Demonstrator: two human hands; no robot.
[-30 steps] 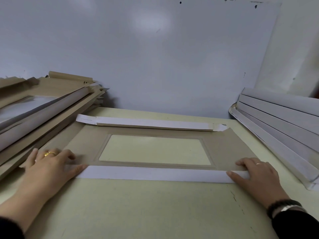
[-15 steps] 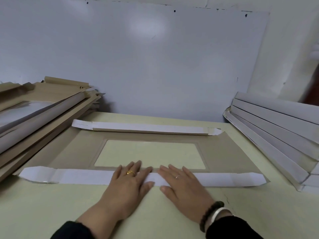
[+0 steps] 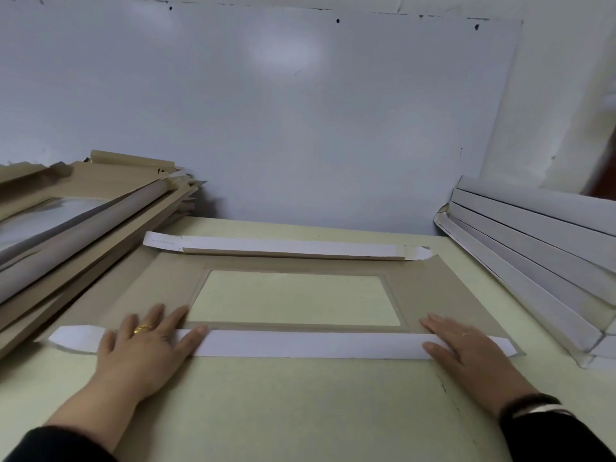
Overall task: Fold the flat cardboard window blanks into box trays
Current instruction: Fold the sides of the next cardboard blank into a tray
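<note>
The left hand (image 3: pixel 146 345) lies flat with its fingers straight, pressing down on the near white flap (image 3: pixel 300 343) of the cardboard blank (image 3: pixel 430 295). It has a gold ring (image 3: pixel 142 328) on one finger. The right hand (image 3: pixel 466 348) lies flat too, fingers straight, pressing on the same flap close to its right end. Neither hand grips anything. The two hands are well apart, one near each end of the flap.

The blank lies flat on the pale green counter (image 3: pixel 300 411), right in front of the person. It is brown with a big window (image 3: pixel 293 300) cut in the middle, and the counter shows through it. The far white flap (image 3: pixel 286 245) is folded over along the back edge.

A stack of brown blanks (image 3: pixel 83 221) sits on the left, touching the blank's left side. A pile of white folded trays (image 3: pixel 540 261) leans on the right. A pale wall (image 3: pixel 300 111) stands behind
</note>
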